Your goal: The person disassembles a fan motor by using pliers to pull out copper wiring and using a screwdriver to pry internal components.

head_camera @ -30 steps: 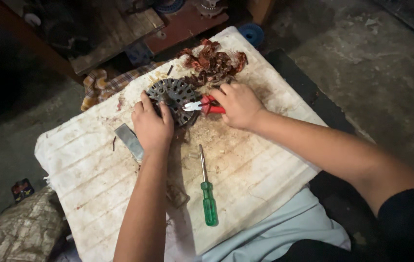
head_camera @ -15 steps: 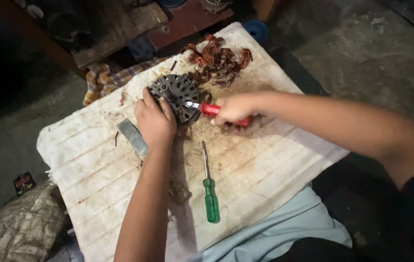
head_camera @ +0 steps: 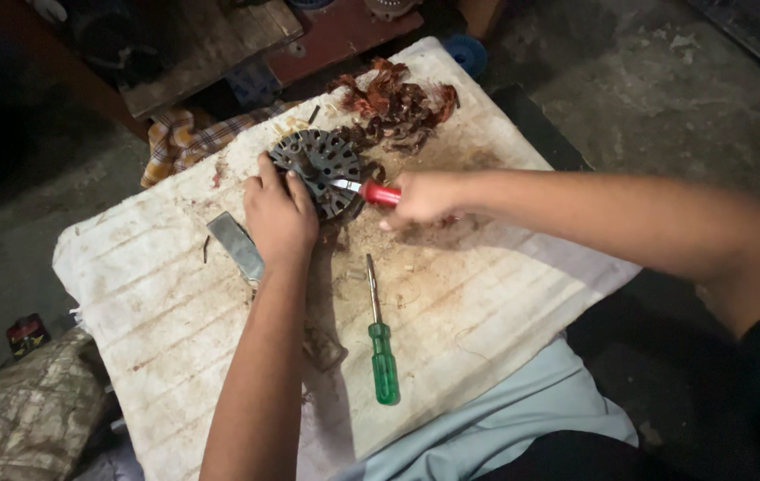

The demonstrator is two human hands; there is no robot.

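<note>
A round grey slotted metal core (head_camera: 319, 164) lies on a stained white board (head_camera: 175, 294). My left hand (head_camera: 278, 216) presses down on its near edge and holds it in place. My right hand (head_camera: 422, 198) grips a red-handled tool (head_camera: 378, 191) whose metal tip pokes into the core's slots. Just behind the core sits a heap of tangled reddish copper wire (head_camera: 398, 102).
A green-handled screwdriver (head_camera: 381, 343) lies on the board near me, tip pointing away. A flat grey metal blade (head_camera: 237, 247) rests left of my left wrist. A checked cloth (head_camera: 186, 139) and wooden planks (head_camera: 211, 40) sit beyond the board. Light blue fabric (head_camera: 504, 419) covers my lap.
My right hand has pulled rightward along the red tool's handle, and the tip now sits in the core's slots. The left hand stays on the core.
</note>
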